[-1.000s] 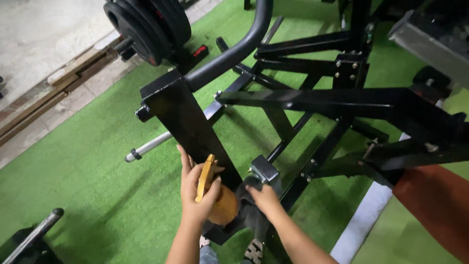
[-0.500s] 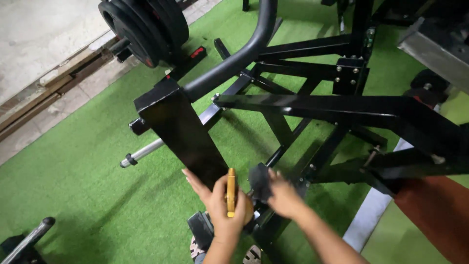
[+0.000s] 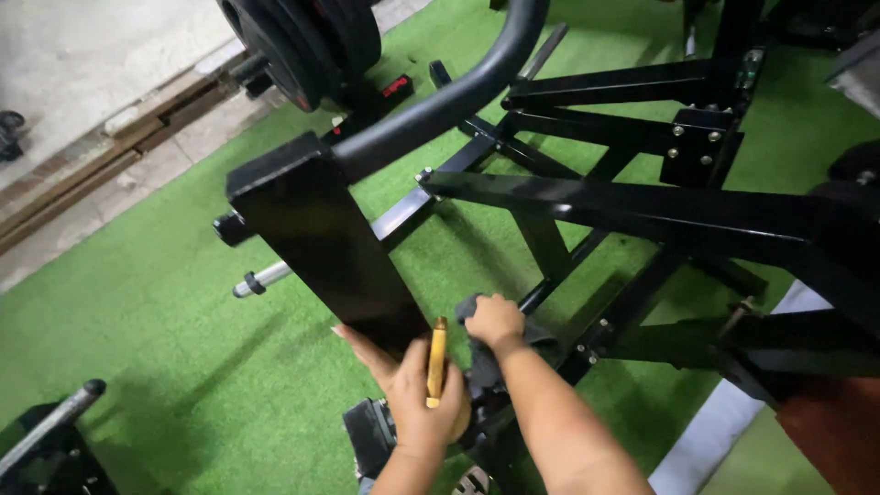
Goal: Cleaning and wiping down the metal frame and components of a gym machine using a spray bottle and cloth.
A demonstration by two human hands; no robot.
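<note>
- My right grip [image 3: 495,321] is clamped on a dark rag [image 3: 481,362], mid-wipe on the black machine frame [image 3: 321,238], lower centre.
- Left grip [image 3: 417,399] pinches a yellow tool [image 3: 437,362]; next move probably needs steady rubbing pressure.

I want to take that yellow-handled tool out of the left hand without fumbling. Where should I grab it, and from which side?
Grip the upper end of the yellow-handled tool, coming from above. It stands nearly upright, and the left hand wraps its lower half, so only the top shows bare. The right hand on the dark cloth crowds its right side.
</note>
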